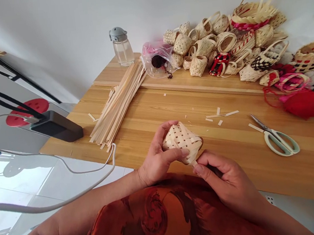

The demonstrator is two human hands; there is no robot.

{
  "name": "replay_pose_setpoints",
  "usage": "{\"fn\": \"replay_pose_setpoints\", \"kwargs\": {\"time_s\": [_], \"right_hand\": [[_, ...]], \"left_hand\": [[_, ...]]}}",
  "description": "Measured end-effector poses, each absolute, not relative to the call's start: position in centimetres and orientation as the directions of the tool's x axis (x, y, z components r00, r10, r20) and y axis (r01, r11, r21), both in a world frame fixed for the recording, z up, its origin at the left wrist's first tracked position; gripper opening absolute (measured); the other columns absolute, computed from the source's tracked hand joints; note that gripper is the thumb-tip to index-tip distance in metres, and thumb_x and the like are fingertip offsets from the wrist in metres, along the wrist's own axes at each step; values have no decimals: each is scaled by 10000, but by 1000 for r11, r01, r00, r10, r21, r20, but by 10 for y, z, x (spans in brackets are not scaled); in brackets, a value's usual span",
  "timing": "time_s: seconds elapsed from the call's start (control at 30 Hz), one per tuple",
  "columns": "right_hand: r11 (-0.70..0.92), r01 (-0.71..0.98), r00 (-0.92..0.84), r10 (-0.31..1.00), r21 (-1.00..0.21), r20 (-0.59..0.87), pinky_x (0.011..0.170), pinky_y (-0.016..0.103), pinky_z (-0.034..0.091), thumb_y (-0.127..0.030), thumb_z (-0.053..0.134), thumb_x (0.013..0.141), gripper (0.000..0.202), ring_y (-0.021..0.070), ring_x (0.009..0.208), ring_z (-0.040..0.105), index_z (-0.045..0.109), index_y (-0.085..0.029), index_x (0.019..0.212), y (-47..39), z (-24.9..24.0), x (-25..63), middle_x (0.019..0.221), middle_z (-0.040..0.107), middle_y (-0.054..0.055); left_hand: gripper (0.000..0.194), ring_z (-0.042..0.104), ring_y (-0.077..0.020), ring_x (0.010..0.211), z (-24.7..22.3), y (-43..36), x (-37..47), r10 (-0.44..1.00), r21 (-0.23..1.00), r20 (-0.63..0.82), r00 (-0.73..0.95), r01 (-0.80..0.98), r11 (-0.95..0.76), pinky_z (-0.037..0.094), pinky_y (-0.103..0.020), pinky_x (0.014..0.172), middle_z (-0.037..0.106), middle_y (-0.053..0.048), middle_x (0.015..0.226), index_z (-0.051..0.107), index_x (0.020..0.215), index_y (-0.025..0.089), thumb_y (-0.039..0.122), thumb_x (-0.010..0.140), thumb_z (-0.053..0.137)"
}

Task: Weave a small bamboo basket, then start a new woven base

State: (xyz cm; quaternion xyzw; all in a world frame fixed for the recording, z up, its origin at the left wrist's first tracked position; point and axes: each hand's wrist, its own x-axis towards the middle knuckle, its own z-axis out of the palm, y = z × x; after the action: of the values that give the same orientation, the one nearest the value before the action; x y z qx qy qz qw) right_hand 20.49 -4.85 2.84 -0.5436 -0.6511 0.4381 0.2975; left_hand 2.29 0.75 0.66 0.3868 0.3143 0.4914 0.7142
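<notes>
A small woven basket (pixel 181 139) of pale flat strips is held up over the table's front edge, close to my body. My left hand (pixel 163 152) wraps its left side, thumb across the near face and fingers behind. At the basket's lower end a short strip sticks out, and my right hand (pixel 217 171) pinches it between thumb and forefinger. The other fingers of my right hand are curled. Scissors (pixel 279 138) with pale green handles lie to the right of my right hand, beside a short strip.
A bundle of long strips (pixel 122 104) lies at the left on the wooden table (pixel 173 108). A bottle (pixel 122 48), a plastic bag (pixel 156 59) and several woven baskets (pixel 198 65) stand behind. Red yarn (pixel 309 103) is at right. A black power bank (pixel 57 126) with white cables is at left.
</notes>
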Motion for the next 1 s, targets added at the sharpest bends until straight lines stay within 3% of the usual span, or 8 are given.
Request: {"fn": "replay_pose_setpoints", "kwargs": {"time_s": [0.17,0.47,0.87,1.0], "right_hand": [[88,459,-227,974,-884,-21,625,245,380,-334,534,960,283,122,653,489,555,-205,709,-49,27,201,696,539,-19],[37,439,-201,978,-898,-57,608,242,373,-348,533,956,314,118,628,473,551,-196,681,-52,23,199,661,531,-22],[23,376,-187,981,-926,-52,603,241,377,-351,549,940,313,121,629,474,555,-191,671,-50,30,189,659,545,-14],[-25,363,-166,982,-932,-91,595,240,379,-383,545,941,325,119,624,468,567,-189,682,-45,32,190,663,555,-12]], "left_hand": [[659,567,-179,964,7,8,23,944,863,-67,323,-456,217,477,-270,803,579,-37,1167,486,1268,258,111,674,728],[615,547,-181,993,1,5,22,940,914,11,340,-384,129,465,-278,844,567,-39,1154,459,1285,253,162,734,717],[565,563,-188,984,-5,1,22,937,904,-28,349,-391,173,461,-286,834,591,-52,1108,453,1314,228,222,806,700],[561,550,-181,1023,-5,0,19,946,904,-15,323,-401,151,455,-276,864,569,-62,1197,433,1372,245,295,865,668]]}}
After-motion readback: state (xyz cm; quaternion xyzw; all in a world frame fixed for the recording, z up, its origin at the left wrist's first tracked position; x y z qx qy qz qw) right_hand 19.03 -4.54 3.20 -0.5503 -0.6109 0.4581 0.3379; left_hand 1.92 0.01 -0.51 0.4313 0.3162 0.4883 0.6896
